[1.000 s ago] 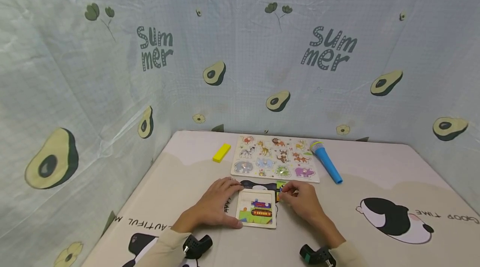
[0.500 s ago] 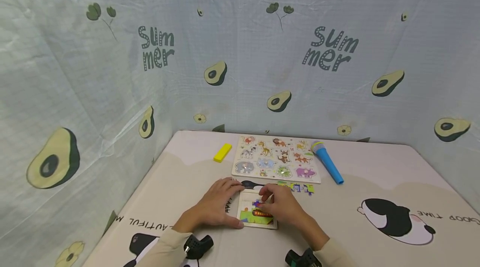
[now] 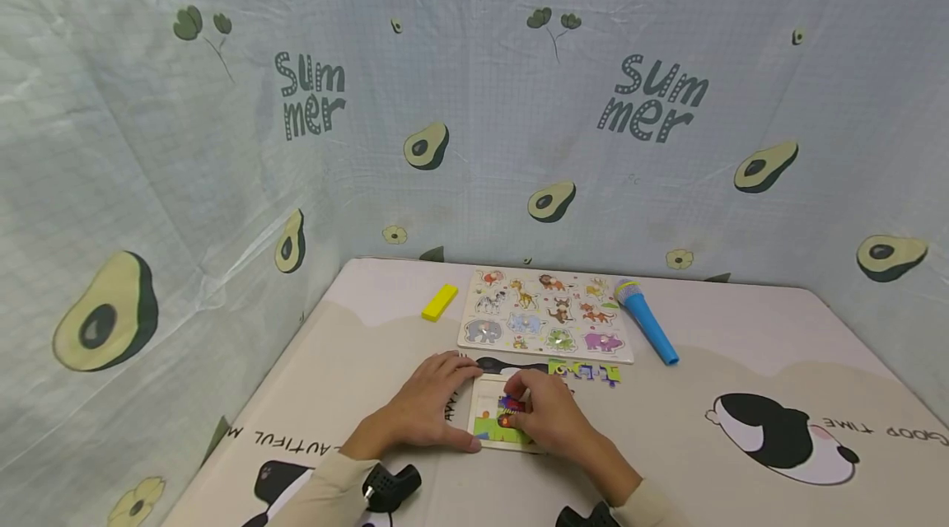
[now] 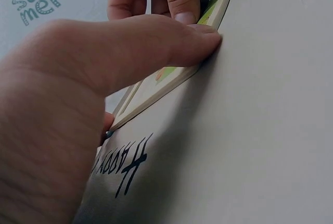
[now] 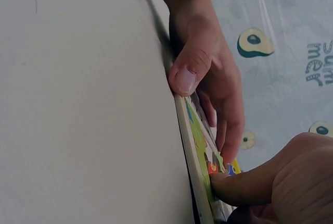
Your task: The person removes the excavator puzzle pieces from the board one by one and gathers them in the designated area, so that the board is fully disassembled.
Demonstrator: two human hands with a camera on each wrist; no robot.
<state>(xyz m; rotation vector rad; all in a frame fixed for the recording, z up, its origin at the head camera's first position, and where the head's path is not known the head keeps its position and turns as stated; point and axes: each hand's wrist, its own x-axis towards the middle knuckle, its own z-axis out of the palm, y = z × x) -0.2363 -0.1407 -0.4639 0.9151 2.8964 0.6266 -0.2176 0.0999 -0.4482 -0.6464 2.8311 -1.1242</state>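
Note:
A small wooden jigsaw tray (image 3: 488,397) lies flat on the table, partly filled with colourful pieces in its lower part. My left hand (image 3: 426,405) holds the tray along its left side, thumb at the near corner and fingers at the far one. Over the tray's right part is my right hand (image 3: 552,418), its thumb and fingers pinching a puzzle piece (image 5: 229,169) close against the laid pieces. That piece stands tilted in the right wrist view, with green and blue showing. Several loose puzzle pieces (image 3: 584,371) lie in a row just beyond the tray.
Behind the loose pieces lies a wooden animal puzzle board (image 3: 619,354). A blue toy microphone (image 3: 649,327) rests at its right end, and a yellow block (image 3: 440,302) lies to its left. A printed cloth covers the table, and avocado-patterned curtains (image 3: 474,206) stand around it.
My right hand has moved left from the loose pieces to over the tray, then settled slightly lower on it. The loose row came into view. My left hand stays at the tray.

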